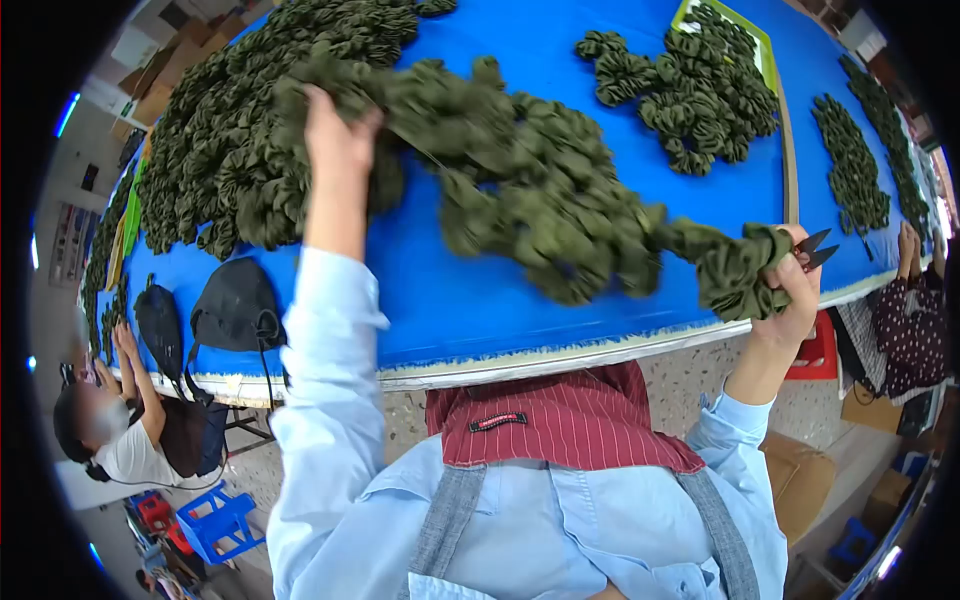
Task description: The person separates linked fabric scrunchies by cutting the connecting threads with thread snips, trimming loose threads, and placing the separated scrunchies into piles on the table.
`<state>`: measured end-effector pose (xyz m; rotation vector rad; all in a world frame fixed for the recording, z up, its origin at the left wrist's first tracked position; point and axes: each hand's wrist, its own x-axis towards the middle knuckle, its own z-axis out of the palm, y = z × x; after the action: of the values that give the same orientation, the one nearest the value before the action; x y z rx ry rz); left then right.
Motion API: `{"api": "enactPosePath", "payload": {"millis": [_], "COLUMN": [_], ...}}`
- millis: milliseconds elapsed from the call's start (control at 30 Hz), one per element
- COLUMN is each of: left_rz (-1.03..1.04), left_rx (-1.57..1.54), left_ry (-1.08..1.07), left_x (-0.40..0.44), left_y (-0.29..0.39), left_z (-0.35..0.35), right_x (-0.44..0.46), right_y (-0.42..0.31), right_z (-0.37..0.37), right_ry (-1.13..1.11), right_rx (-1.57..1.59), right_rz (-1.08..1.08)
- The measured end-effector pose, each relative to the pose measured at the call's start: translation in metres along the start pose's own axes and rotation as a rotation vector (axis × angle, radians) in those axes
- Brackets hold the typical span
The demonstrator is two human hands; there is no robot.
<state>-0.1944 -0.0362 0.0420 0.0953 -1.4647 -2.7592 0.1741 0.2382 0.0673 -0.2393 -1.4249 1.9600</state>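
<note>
The string of dark green scrunchies (545,195) was spread between the two hands over the blue counter (420,320). Because its middle was blurred, I could not tell whether it touched the surface below. The right hand (795,290) had its grip pinched on the ruffled cloth at the right end of the string. In the same hand were small dark scissors (818,248), whose blades pointed outward, away from the cloth; it seems they were held in this manner to be ready for use without catching the fabric. The left hand (342,135) was at the other end, beside the large heap of scrunchies (230,140). Its fingertips were covered by blurred cloth, so I could not tell if this grip was pressed together. A thin thread (415,147) showed near it and probably joined the pieces; this would explain why the string was supported at both ends, as a way against tangling.

As for containers, a tray with a light green rim (769,62) stood at the far right part of the counter. Scrunchies lay in it, and a smaller pile (690,110) lay outside, in front of it. A black bag (236,305) was at the near edge, left of the left arm (335,335), perhaps placed there to be out of the way; its content was not visible.
</note>
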Motion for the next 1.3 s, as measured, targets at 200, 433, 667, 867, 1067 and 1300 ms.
{"api": "enactPosePath", "payload": {"millis": [200, 433, 667, 867, 1067, 1300], "left_rz": [-0.017, 0.04, 0.175, 0.416, -0.145, -0.436], "left_rx": [-0.238, 0.628, 1.328, 1.183, 0.98, 0.563], "left_ry": [-0.048, -0.27, -0.285, -0.393, -0.544, -0.294], "left_x": [0.087, -0.004, -0.095, -0.19, -0.262, -0.262], "left_y": [0.041, 0.011, 0.032, 0.029, -0.015, -0.014], "left_z": [-0.014, -0.036, -0.043, -0.039, -0.064, -0.087], "right_x": [-0.047, -0.083, -0.088, -0.093, -0.094, -0.085], "right_y": [0.043, 0.099, 0.102, 0.111, 0.117, 0.12], "right_z": [0.061, 0.093, 0.092, 0.104, 0.11, 0.117], "right_ry": [-0.258, -0.248, -0.237, -0.185, -0.341, -0.274], "right_rx": [-0.316, -0.296, -0.271, -0.081, -0.131, -0.103], "right_rz": [0.35, 0.442, 0.475, 0.464, 0.493, 0.633]}}
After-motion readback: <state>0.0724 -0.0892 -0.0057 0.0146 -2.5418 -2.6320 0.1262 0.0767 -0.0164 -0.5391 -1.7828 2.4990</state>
